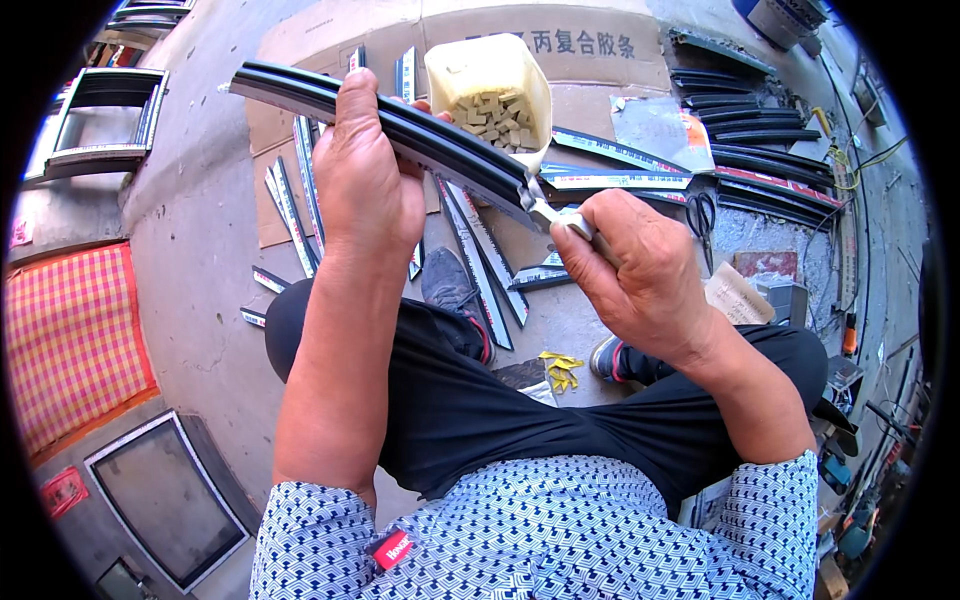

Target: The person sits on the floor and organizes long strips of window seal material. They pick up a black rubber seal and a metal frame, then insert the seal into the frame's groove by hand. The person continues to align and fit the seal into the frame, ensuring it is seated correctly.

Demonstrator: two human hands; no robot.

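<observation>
My left hand [368, 175] is wrapped round a long black frame profile [420, 135], which slants from upper left down to the right. Fingers and thumb clamp it near its middle. At the lower right end of the profile, my right hand [640, 275] is closed on a pale-handled tool [575, 225]. The tool's metal tip touches the profile's cut end; its exact kind is partly hidden by my fingers. Just beyond the profile stands a cream plastic tub [482, 60] with many small beige corner blocks [495, 118] inside.
Black and white profile strips [615, 180] lie on the cardboard [320, 45] and floor. Bundled black strips [755, 130] and scissors [702, 215] lie at right. A finished-looking frame [170, 495] rests lower left, near a checked cloth [80, 340]. Yellow scraps [562, 370] lie between my shoes.
</observation>
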